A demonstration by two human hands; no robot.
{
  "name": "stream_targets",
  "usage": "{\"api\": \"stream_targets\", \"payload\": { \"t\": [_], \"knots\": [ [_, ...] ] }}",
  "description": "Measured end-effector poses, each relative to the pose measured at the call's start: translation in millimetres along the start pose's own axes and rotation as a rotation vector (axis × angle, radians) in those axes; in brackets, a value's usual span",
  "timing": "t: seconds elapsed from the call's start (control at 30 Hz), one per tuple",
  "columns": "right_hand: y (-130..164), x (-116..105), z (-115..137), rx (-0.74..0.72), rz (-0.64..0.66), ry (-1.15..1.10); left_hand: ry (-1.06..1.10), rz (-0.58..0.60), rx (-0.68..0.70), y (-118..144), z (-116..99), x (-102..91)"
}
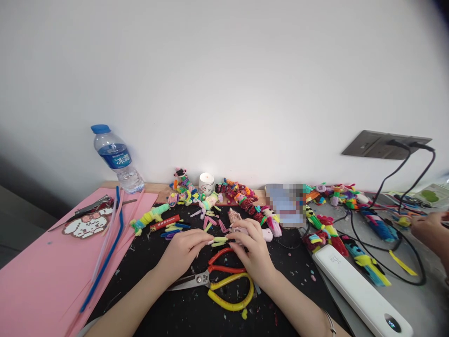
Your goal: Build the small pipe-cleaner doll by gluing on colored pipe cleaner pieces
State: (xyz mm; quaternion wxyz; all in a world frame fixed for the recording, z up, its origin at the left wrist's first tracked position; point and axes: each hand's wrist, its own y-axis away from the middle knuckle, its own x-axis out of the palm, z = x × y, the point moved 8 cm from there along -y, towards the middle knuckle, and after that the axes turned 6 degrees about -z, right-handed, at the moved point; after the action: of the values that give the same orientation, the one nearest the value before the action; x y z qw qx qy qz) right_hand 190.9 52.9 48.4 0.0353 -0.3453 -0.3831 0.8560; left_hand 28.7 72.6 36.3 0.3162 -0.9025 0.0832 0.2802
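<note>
My left hand (pixel 184 250) and my right hand (pixel 253 249) meet over the black mat (pixel 157 309). Between their fingertips is a short yellow-green pipe cleaner (pixel 220 240), bent or doubled, pinched at its left end by my left hand and at its right end by my right. Just below lie scissors with red handles (pixel 224 268) and a pair with yellow handles (pixel 236 299); their blades overlap under my left wrist. Cut pipe cleaner pieces (pixel 173 229) in yellow, blue and purple lie beyond my left hand. A pinkish object (pixel 235 217) is partly hidden behind my right hand.
Pipe cleaner figures (pixel 245 201) line the wall. A water bottle (pixel 117 159) stands at back left, by long pipe cleaners (pixel 105 252) on pink sheets (pixel 35 281). A phone (pixel 286 206), white power bank (pixel 361 290) and black cables are right. Another person's hand (pixel 430 229) shows far right.
</note>
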Motion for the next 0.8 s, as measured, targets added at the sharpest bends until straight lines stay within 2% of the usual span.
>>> {"api": "stream_targets", "payload": {
  "t": [0.2, 0.33, 0.43, 0.6, 0.8],
  "knots": [
    [-2, -6, -4, 0.075, -0.032, 0.026, -0.194, -0.204, 0.025, -2, 8, -25.1],
    [-2, -7, -4, 0.081, -0.029, 0.028, -0.283, -0.246, 0.009, -1, 15, -31.5],
    [-1, -7, -4, 0.075, -0.027, 0.016, -0.278, -0.153, 0.013, -1, 16, -24.1],
    [-1, -7, -3, 0.066, -0.029, 0.006, -0.197, 0.171, 0.027, 1, 13, 5.7],
    [-1, -7, -2, 0.067, -0.028, 0.012, -0.242, 0.247, -0.006, 2, 12, 13.1]
  ]
}}
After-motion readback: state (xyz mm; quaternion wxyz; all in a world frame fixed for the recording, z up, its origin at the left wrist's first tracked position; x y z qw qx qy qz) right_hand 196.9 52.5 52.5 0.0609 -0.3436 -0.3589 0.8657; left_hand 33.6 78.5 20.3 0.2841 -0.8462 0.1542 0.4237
